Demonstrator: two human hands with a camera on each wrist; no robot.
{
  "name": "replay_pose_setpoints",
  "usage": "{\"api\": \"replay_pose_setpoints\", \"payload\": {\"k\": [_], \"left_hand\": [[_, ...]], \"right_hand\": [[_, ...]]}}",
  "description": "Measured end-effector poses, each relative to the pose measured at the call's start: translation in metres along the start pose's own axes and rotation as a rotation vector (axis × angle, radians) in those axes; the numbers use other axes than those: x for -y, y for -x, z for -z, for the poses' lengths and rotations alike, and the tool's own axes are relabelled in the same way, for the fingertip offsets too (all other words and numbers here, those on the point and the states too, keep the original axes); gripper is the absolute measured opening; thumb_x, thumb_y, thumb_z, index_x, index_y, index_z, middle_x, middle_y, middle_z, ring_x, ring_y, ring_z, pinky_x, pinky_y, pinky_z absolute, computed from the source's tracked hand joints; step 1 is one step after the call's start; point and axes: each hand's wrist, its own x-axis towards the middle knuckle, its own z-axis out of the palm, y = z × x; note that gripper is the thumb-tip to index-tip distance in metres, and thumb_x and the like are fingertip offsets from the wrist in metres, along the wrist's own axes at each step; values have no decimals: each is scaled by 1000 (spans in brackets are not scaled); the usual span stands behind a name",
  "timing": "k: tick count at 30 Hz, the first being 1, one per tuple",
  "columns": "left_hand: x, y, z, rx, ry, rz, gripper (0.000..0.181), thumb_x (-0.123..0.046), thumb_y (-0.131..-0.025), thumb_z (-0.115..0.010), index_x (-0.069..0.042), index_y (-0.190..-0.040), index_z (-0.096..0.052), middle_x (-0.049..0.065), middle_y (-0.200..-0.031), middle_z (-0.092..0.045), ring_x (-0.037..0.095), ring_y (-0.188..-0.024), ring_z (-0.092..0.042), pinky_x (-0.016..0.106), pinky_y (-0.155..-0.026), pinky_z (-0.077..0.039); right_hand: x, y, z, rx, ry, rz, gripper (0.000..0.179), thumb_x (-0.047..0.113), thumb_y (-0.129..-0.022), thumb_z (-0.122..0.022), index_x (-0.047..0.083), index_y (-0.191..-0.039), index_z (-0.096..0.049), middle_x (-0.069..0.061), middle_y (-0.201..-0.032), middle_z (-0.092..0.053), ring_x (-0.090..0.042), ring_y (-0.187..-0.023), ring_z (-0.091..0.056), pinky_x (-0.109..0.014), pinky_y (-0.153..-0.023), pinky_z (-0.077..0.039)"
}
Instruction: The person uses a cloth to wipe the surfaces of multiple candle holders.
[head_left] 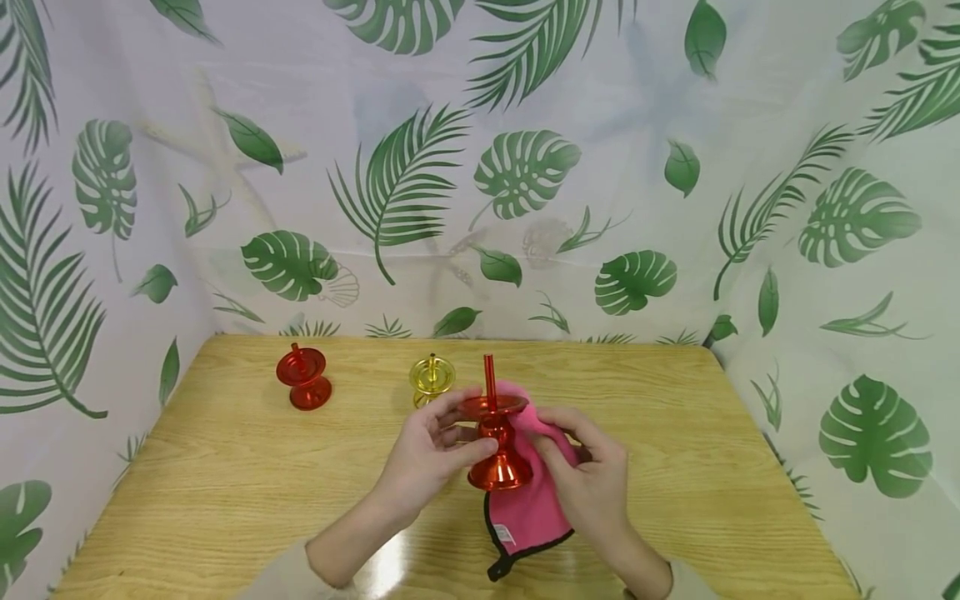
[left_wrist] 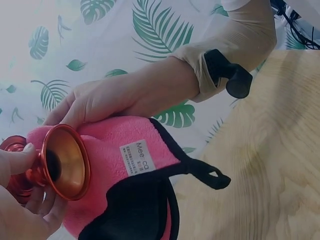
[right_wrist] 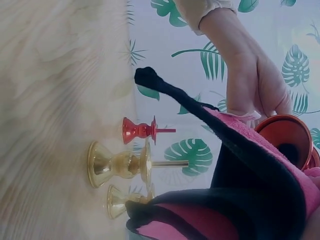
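Note:
A shiny red candle holder (head_left: pixel 501 471), with a flared foot, a round dish and a thin upright stem, is held upright above the table. My left hand (head_left: pixel 431 454) grips it from the left, thumb across its narrow waist. In the left wrist view, the hollow underside of its foot (left_wrist: pixel 67 162) faces the camera. On the other side, my right hand (head_left: pixel 596 479) pinches a pink cloth (head_left: pixel 536 512) with black edging and holds it against the dish and body. The cloth's lower part hangs down, showing a white label (left_wrist: pixel 137 157) and a black loop (left_wrist: pixel 212 177).
Another red candle holder (head_left: pixel 306 379) stands at the table's back left. A gold candle holder (head_left: pixel 432 375) is behind my left hand, partly covered. The right wrist view shows a larger gold candle holder (right_wrist: pixel 120 165) and a smaller one (right_wrist: pixel 122 200). Leaf-patterned curtains (head_left: pixel 405 292) surround the wooden table (head_left: pixel 705 467).

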Motion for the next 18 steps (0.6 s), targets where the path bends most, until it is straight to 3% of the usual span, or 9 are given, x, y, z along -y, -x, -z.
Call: {"api": "replay_pose_setpoints", "payload": {"k": [6, 14, 18], "left_hand": [[1, -1, -2, 0, 29, 63, 61, -7, -91, -81, -1, -146, -57, 18, -131, -69, 14, -104, -71, 24, -94, -58], [0, -1, -5, -32, -9, 22, 65, -7, -87, -85, -3, -145, -56, 16, -129, -72, 17, -100, -73, 27, -89, -61], [-1, -2, -5, -75, -51, 1, 63, -4, -86, -85, -3, -143, -57, 20, -131, -73, 14, -97, -74, 26, -86, -61]], "right_hand": [[-2, -1, 1, 25, -4, 25, 31, -23, -85, -70, -5, -109, -75, 5, -111, -78, 0, -103, -76, -21, -77, -63], [8, -7, 5, 36, 30, 160, 38, -30, -78, -70, -4, -106, -76, -9, -107, -79, -1, -107, -74, -18, -86, -61], [15, -8, 4, 43, 50, 279, 17, -11, -90, -74, -3, -105, -77, -21, -102, -78, -7, -110, -74, -18, -93, -60]]}}
